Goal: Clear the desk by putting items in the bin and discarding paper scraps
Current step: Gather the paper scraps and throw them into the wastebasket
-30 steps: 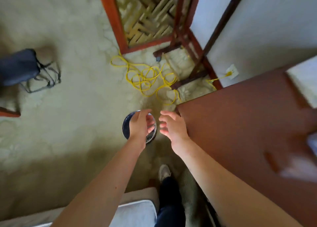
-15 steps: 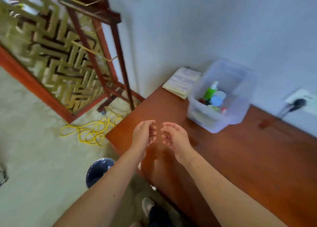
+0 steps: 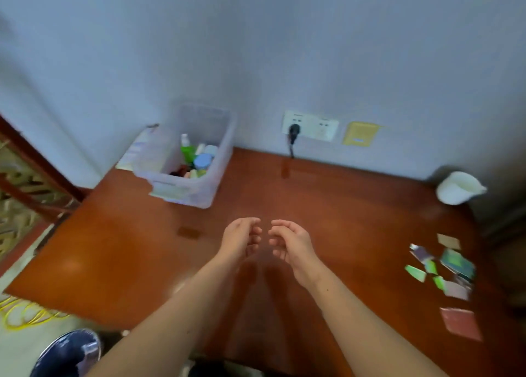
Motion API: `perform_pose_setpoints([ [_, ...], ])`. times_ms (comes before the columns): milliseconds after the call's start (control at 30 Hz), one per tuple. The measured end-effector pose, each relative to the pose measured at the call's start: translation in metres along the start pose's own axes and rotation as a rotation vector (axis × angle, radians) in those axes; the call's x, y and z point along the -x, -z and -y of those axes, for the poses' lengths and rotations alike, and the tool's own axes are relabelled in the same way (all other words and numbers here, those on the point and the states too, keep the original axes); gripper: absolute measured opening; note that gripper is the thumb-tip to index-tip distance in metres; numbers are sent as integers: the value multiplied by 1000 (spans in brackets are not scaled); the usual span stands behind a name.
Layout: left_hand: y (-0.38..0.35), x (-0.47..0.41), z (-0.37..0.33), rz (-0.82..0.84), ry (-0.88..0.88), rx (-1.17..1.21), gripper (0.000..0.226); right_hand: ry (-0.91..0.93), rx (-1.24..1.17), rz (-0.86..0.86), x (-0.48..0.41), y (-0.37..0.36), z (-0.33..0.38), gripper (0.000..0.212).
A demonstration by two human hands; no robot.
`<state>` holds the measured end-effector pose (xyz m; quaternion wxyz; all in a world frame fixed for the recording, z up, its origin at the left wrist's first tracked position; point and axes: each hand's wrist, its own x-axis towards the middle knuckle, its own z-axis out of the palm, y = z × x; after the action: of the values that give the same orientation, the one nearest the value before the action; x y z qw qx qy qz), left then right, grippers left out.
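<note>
Left hand [image 3: 242, 238] and right hand [image 3: 291, 244]: fingers loosely curled toward each other, nothing held, tips near but apart, above the desk [image 3: 341, 205]. Beyond and left of the hands is the clear bin [image 3: 182, 191], its bottles blurred. Well to the right of the right hand, paper scraps [image 3: 444, 268] lie on the desk, their edges smeared. Below the left forearm, a dark round wastebasket [image 3: 65, 354] is cut by the frame edge. Against the frame half a second earlier, the hand pose is unchanged. The view has swung right, revealing the scraps and a white cup [image 3: 458, 188].
</note>
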<state>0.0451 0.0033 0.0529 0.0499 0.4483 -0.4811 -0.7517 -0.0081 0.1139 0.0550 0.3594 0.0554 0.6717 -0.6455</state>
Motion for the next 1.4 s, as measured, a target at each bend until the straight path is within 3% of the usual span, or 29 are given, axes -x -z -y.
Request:
perform_pose_setpoints([
  [300,-151,31,68,206,-11,-178,18,15,-58,-192,30,165,-9,19],
  [767,-285,51,139,465,-34,-463,14,5,-104,-499,58,308,-43,16],
  [900,-311,44,159,542,-41,-636,17,4,101,-621,53,335,-59,16],
  [1033,-331,34,180,650,-41,-783,20,-66,455,-681,43,363,-78,29],
  [1200,-341,22,204,756,-65,-997,24,-155,949,-603,42,388,-87,59],
  [1400,-351,13,219,835,-137,-1217,44,-163,1156,-491,32,400,-87,62],
])
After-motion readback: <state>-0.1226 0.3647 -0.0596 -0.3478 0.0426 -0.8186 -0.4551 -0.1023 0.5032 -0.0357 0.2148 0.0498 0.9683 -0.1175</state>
